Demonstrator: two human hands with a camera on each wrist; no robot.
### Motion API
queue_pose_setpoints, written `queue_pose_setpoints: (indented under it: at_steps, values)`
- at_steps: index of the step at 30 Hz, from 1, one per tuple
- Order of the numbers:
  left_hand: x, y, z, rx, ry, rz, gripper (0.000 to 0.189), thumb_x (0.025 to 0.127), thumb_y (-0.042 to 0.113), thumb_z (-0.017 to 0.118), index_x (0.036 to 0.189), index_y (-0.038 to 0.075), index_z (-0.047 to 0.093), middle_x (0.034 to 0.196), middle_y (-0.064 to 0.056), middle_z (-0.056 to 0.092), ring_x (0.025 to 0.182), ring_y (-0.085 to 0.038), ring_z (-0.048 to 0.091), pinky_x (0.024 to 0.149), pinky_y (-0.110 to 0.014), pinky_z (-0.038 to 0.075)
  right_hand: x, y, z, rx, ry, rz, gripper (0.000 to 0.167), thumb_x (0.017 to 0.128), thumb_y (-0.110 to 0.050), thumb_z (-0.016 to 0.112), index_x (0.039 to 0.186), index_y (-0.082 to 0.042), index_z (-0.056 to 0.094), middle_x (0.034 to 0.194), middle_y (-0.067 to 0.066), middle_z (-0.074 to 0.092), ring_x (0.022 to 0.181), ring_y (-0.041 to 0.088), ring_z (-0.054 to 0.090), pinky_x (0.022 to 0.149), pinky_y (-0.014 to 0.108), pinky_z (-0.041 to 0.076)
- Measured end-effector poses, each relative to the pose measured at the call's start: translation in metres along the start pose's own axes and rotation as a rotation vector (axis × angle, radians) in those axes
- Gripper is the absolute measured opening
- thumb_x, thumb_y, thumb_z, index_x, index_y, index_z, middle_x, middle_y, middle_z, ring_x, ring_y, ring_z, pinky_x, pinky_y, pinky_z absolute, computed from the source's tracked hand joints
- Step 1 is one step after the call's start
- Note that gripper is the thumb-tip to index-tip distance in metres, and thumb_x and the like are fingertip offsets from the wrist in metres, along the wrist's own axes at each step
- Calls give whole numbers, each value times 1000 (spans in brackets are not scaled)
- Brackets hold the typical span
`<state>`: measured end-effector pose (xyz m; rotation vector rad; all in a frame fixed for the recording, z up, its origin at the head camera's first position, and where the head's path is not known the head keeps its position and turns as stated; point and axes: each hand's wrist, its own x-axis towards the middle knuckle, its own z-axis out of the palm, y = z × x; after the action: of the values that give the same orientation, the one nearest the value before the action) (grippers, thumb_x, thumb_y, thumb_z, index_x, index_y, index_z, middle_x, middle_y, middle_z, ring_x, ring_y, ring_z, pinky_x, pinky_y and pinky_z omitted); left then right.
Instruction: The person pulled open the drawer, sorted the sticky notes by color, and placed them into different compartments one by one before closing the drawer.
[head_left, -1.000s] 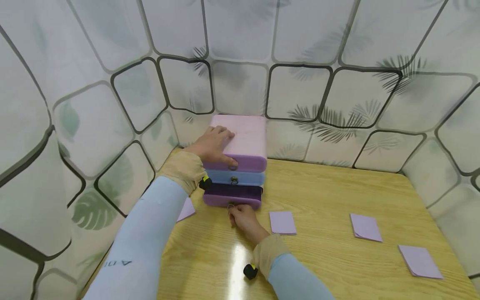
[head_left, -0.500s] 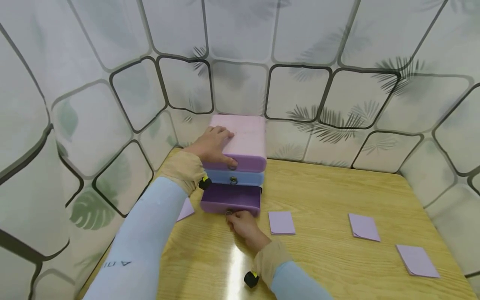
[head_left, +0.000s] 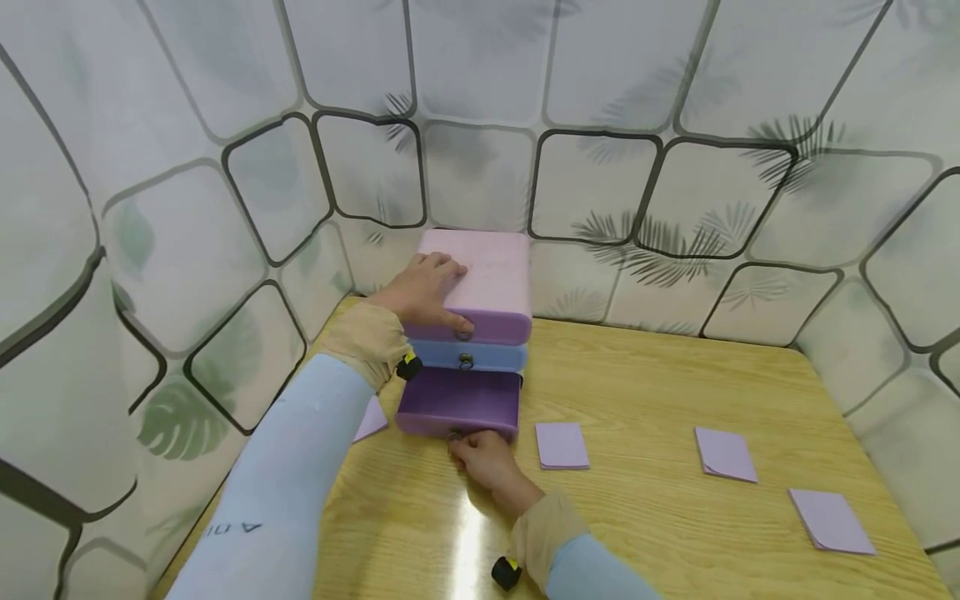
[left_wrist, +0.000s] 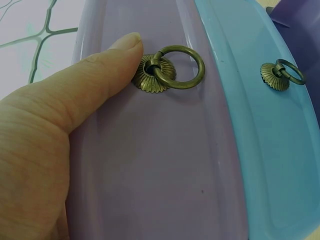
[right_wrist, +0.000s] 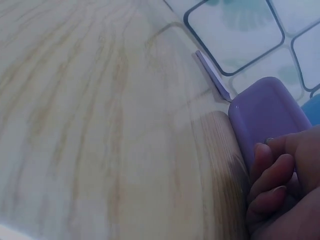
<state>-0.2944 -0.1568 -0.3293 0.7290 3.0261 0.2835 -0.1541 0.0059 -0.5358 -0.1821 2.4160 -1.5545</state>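
A small chest of drawers (head_left: 495,268) with a pink top stands at the back of the table. My left hand (head_left: 420,292) rests on its top left, the thumb (left_wrist: 110,65) pressing the purple top drawer (left_wrist: 155,165) beside its brass ring pull (left_wrist: 192,70). The blue middle drawer (head_left: 498,357) is closed. Below it, the purple bottom drawer (head_left: 420,423) is pulled out, its visible interior bare. My right hand (head_left: 489,465) pinches that drawer's ring pull (head_left: 453,436); in the right wrist view the curled fingers (right_wrist: 270,175) mostly cover the ring.
Several lilac paper squares lie on the wooden table (head_left: 637,533): one (head_left: 562,446) right of the drawer, two (head_left: 725,454) farther right, and one (head_left: 371,418) partly behind the left arm. Patterned fabric walls (head_left: 480,175) close in the back and sides.
The bottom drawer has slid farther out toward me, with my right hand moving along at its ring pull. My left hand has stayed on the chest's top.
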Motion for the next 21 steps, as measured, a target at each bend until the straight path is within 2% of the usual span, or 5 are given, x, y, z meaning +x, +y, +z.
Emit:
queue_pose_setpoints:
  at_steps: [12, 21]
  values:
    - [0, 1, 1, 5, -3, 4, 101, 66, 66, 77, 143, 11, 41, 148, -17, 32, 135, -35, 26, 112, -43, 21, -13, -3, -2, 20, -30, -8, 38, 93, -24, 62, 64, 0, 65, 57, -4, 55, 58, 10, 50, 60, 26, 42]
    - [1, -1, 2, 3, 6, 5, 102, 65, 67, 77, 143, 12, 41, 148, -16, 32, 134, -34, 27, 111, -43, 23, -16, -1, -2, -33, -34, -73, 40, 95, -24, 60, 63, 0, 64, 56, -6, 53, 56, 10, 48, 56, 26, 41]
